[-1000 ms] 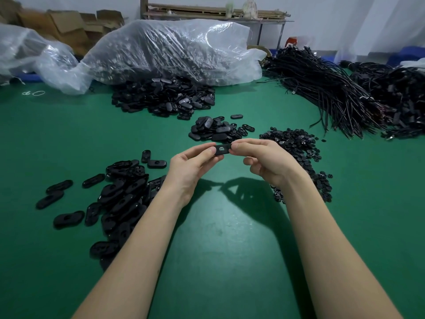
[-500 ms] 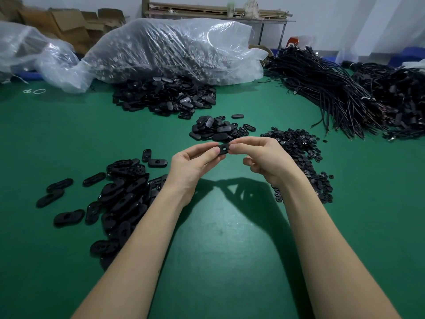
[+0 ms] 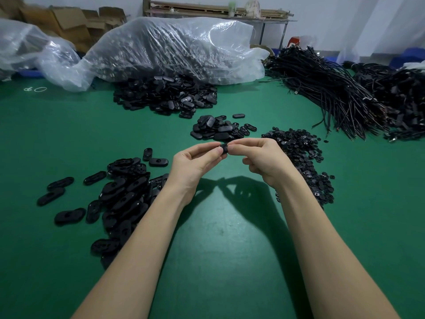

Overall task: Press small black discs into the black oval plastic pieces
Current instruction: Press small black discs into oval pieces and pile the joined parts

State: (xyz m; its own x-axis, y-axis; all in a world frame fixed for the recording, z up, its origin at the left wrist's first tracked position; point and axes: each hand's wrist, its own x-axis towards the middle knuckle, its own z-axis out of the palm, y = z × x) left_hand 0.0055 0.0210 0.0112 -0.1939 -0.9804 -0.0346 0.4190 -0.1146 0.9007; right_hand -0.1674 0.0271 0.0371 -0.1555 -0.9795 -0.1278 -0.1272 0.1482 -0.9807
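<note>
Above the green table, my left hand (image 3: 195, 162) and my right hand (image 3: 262, 160) meet fingertip to fingertip and pinch one black oval plastic piece (image 3: 224, 149) between them. Only a small part of the piece shows between the fingers; whether a disc sits in it is hidden. A heap of small black discs (image 3: 299, 153) lies just right of my right hand. Black oval pieces lie in a loose pile (image 3: 124, 194) left of my left forearm, and a smaller pile (image 3: 216, 128) sits just beyond my hands.
A larger heap of oval pieces (image 3: 165, 95) lies farther back in front of a clear plastic bag (image 3: 174, 49). Bundles of black cables (image 3: 333, 93) cover the right rear. Cardboard boxes (image 3: 69, 21) stand at the back left. The green table (image 3: 218, 249) stretches toward me.
My fingers have closed in over the oval piece, so less of it shows than a second ago. Both hands stay at the same spot above the table.
</note>
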